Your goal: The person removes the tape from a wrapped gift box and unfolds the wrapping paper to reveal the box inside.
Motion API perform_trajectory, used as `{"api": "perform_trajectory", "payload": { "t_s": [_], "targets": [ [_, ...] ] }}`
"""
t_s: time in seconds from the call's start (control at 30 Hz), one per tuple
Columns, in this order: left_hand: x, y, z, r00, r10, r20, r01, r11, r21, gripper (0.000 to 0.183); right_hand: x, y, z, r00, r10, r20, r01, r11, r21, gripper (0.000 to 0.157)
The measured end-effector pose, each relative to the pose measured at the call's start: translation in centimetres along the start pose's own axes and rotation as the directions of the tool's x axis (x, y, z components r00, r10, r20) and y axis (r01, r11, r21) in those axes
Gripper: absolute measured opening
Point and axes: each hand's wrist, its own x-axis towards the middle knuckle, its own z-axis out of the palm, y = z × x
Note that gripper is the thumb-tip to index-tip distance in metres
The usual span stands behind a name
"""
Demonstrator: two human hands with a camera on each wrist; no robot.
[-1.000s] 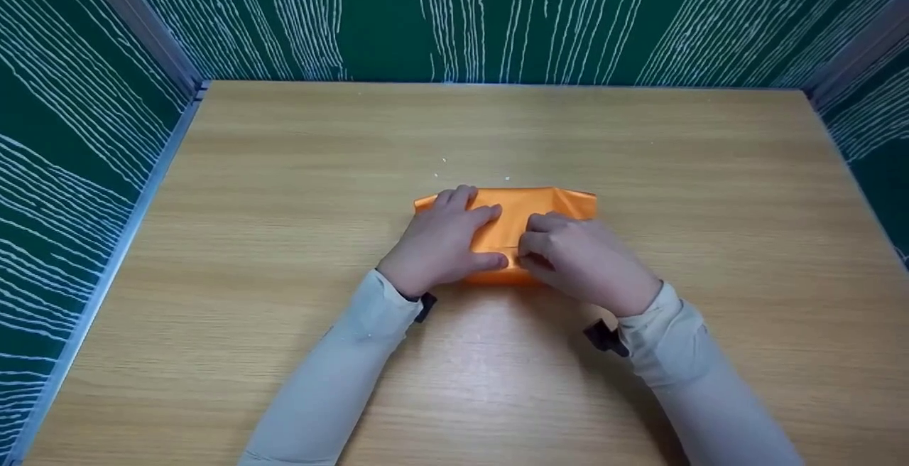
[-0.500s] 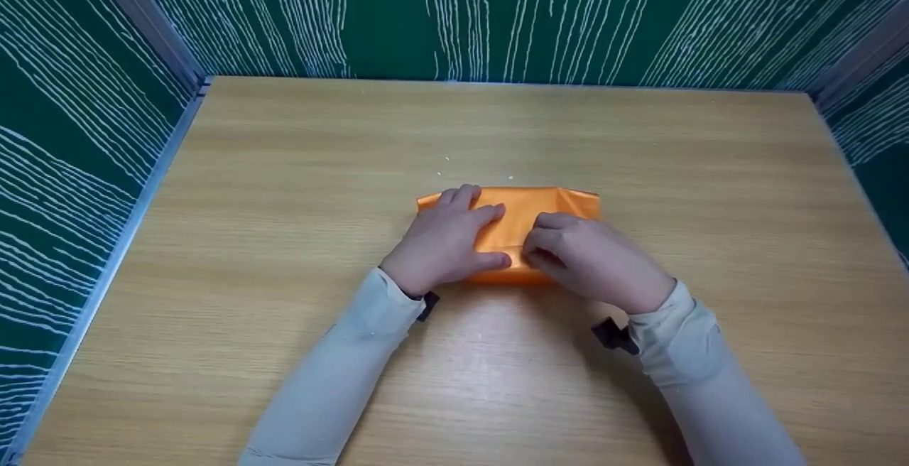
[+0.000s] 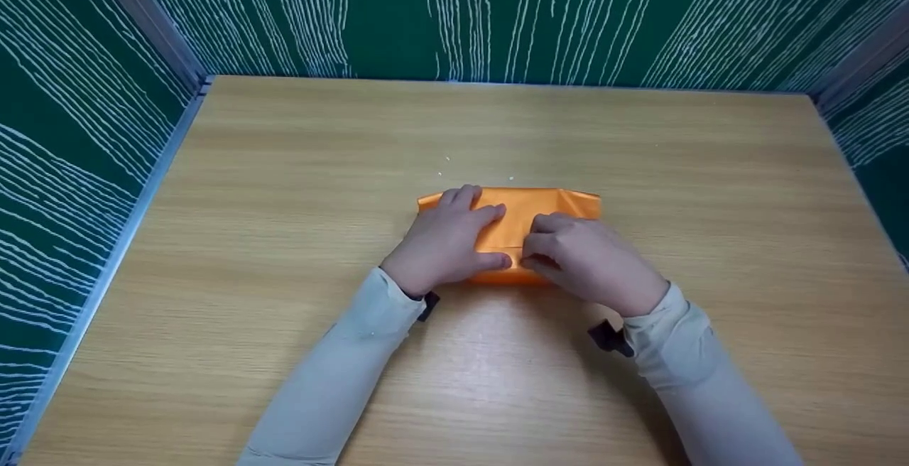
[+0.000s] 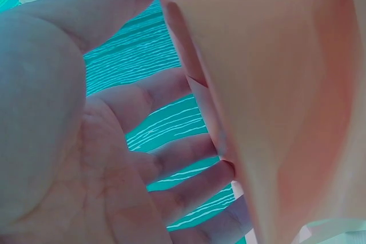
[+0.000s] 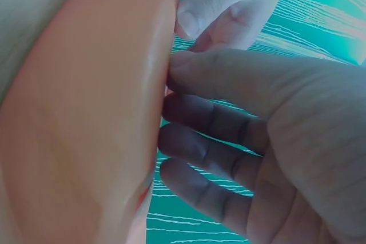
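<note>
A box-shaped package in shiny orange wrapping paper [image 3: 522, 199] lies near the middle of the table, with a straight seam [image 3: 501, 247] across its top. My left hand [image 3: 442, 242] rests flat over its left part, fingers spread and thumb along the seam. Bent fingers of my right hand [image 3: 586, 256] pinch at the paper where the seam runs, close to the left thumb. In the right wrist view, thumb and fingertips of the right hand [image 5: 246, 124] meet the paper's upper face [image 5: 97, 112]. Loose paper [image 3: 582, 203] sticks out at the package's right end.
The wooden table [image 3: 319, 153] surrounds the package on all sides. A few tiny white scraps [image 3: 511, 178] lie just behind it. Green panels with white wavy lines [image 3: 387, 18] rise at the back and both sides.
Over the last second my right hand shifts slightly right, then a little back left along the seam. My left hand and the package keep their places.
</note>
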Motion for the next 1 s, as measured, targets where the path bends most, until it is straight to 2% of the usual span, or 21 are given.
{"api": "perform_trajectory", "payload": {
  "t_s": [0.17, 0.43, 0.6, 0.77, 0.9, 1.0],
  "targets": [
    [0.03, 0.09, 0.04, 1.000, -0.004, 0.001, 0.004, 1.000, -0.008, 0.078, 0.10, 0.12, 0.20, 1.000, 0.005, -0.013, -0.005, 1.000, -0.016, 0.010],
    [0.08, 0.20, -0.04, 1.000, 0.000, 0.000, 0.000, 1.000, -0.016, 0.078, 0.09, 0.26, 0.14, 0.997, 0.068, -0.034, -0.066, 0.996, 0.054, 0.004],
    [0.09, 0.16, -0.14, 1.000, 0.020, -0.002, -0.020, 1.000, 0.005, 0.076, -0.04, 0.26, -0.26, 0.995, 0.096, 0.006, -0.097, 0.991, 0.088, 0.009],
    [0.11, 0.04, -0.17, 1.000, 0.028, -0.003, -0.028, 1.000, 0.007, 0.076, -0.26, 0.42, -0.63, 0.998, 0.043, 0.056, -0.049, 0.992, 0.116, 0.019],
    [0.02, 0.02, -0.20, 1.000, 0.016, 0.003, -0.016, 1.000, 0.008, 0.077, -0.28, 0.38, -0.53, 0.998, 0.006, 0.066, -0.013, 0.995, 0.098, 0.032],
    [-0.05, 0.03, -0.21, 1.000, 0.010, 0.007, -0.010, 1.000, 0.009, 0.077, -0.13, 0.21, -0.36, 0.998, 0.008, 0.056, -0.012, 0.997, 0.071, 0.037]
  ]
}}
